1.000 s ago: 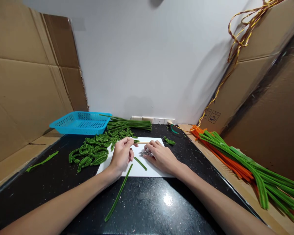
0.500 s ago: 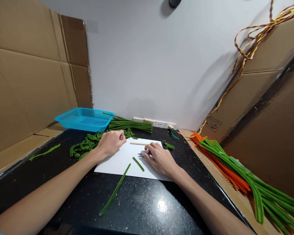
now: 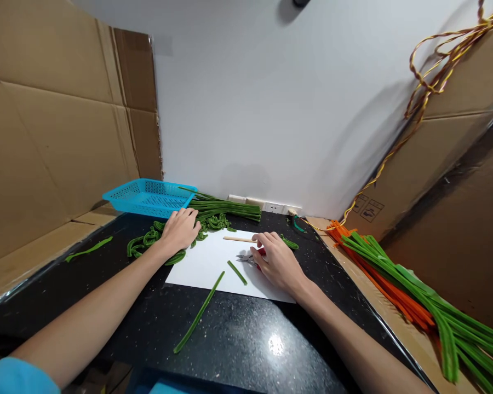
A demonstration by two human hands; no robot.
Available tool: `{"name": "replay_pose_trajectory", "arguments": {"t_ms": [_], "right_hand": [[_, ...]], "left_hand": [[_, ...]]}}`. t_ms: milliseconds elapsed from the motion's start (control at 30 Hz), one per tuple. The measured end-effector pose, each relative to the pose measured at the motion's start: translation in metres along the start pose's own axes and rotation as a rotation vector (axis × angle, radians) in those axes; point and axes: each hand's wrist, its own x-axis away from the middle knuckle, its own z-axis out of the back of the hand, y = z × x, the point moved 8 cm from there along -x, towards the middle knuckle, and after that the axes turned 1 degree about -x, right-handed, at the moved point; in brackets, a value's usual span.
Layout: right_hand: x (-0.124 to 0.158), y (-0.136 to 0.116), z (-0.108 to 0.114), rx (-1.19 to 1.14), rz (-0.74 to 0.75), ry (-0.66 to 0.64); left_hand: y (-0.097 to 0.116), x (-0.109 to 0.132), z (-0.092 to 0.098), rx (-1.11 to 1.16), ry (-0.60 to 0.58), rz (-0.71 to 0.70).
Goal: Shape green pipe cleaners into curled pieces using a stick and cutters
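My left hand [image 3: 182, 227], fingers apart and pointing away, rests over a heap of curled green chenille stems [image 3: 148, 238] left of the white paper [image 3: 213, 262]. Whether its fingertips pinch any stem is hidden. At the paper's right side, my right hand [image 3: 277, 261] hovers over small red-handled pliers [image 3: 246, 258], thumb and fingers apart; the handles are partly hidden beneath it. Near its fingertips lies a thin wooden stick [image 3: 238, 239]. A short green stem piece [image 3: 237, 272] is on the paper, and a longer one [image 3: 199, 313] reaches from the paper onto the black tabletop.
A blue basket [image 3: 148, 198] stands back left, beside a bundle of straight green stems [image 3: 230, 209]. Orange strips [image 3: 398, 295] and green stems [image 3: 419, 303] lie on cardboard at the right. Twisted wire [image 3: 384, 158] hangs there. Sockets [image 3: 273, 208] line the back wall.
My left hand has opened from a loose fist and moved onto the green heap. My right hand has drawn back slightly, uncovering more of the pliers. The view has shifted a little.
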Motion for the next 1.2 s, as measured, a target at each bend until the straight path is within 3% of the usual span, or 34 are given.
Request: {"name": "replay_pose_trajectory", "arguments": {"t_ms": [333, 700, 1200], "right_hand": [[0.001, -0.004, 0.0, -0.028, 0.014, 0.005], [0.002, -0.003, -0.006, -0.063, -0.001, -0.024], [0.003, -0.013, -0.01, -0.073, 0.082, -0.066]], "left_hand": [[-0.013, -0.002, -0.021, 0.152, -0.067, 0.109], [-0.025, -0.013, -0.04, 0.263, -0.05, 0.184], [-0.022, -0.014, -0.034, 0.315, 0.028, 0.159]]}}
